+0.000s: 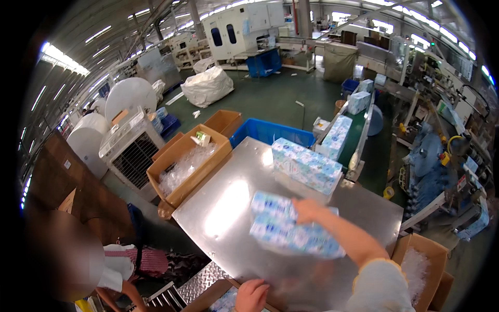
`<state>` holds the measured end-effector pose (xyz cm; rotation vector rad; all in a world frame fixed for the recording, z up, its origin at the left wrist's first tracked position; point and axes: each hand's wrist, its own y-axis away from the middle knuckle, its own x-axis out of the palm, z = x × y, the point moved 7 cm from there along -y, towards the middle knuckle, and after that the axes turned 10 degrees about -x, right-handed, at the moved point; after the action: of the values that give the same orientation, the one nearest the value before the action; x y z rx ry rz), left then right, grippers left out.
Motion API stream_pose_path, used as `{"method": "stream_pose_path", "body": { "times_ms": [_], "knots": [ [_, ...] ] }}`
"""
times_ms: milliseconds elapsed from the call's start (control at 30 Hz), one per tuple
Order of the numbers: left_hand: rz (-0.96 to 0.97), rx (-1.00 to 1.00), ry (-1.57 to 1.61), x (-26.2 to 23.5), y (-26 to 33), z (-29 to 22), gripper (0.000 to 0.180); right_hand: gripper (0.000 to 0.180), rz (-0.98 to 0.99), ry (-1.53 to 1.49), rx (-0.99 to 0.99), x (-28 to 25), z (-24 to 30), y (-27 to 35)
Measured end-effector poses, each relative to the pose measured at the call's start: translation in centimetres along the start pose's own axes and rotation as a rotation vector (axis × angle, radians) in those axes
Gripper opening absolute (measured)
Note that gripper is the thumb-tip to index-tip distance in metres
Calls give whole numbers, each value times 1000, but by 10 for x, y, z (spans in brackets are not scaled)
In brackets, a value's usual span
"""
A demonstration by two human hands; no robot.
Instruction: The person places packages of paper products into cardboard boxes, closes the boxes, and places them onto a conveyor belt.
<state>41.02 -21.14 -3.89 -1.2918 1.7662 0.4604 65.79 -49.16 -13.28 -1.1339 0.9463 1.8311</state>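
My right hand (pixel 309 211) reaches over the steel table and is closed on blue-and-white flowered tissue packs (pixel 291 226). These packs lie side by side, slightly blurred, and the hand covers part of the farther one. Just beyond them, at the table's far side, stands a row of the same wrapped packs (pixel 305 164). Close to the lower edge, my left hand (pixel 252 296) has its fingers curled at the rim of a cardboard box (pixel 210 297). Similar flowered packs (pixel 224 302) show inside that box, which the picture cuts off.
The steel table (pixel 223 208) borders a carton of clear plastic (pixel 189 169), a blue crate (pixel 270 131) and a conveyor carrying packs (pixel 337 136). Another carton (pixel 421 268) stands at right. At lower left is another person (pixel 117 265). Machinery (pixel 431 151) stands far right.
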Motion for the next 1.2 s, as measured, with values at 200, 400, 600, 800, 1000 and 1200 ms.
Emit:
{"method": "stream_pose_path", "body": {
  "times_ms": [200,400,600,800,1000,1200],
  "knots": [
    [342,295,-318,61,-37,-9,85,88,71,29,22,39,94,156],
    [576,458,-445,81,-17,-8,64,118,-187,177,213,39,114,264],
    [135,530,-352,-61,52,-59,63,117,-164,-148,526,62,90,276],
    [-148,-149,-86,-166,199,50,53,81,-734,-1918,459,132,130,270],
    [76,-680,-231,-82,327,178,77,66,-791,-2219,331,103,277,249],
    [370,-592,-500,12,295,201,60,89,-813,-787,-505,15,439,243]
  ]
}}
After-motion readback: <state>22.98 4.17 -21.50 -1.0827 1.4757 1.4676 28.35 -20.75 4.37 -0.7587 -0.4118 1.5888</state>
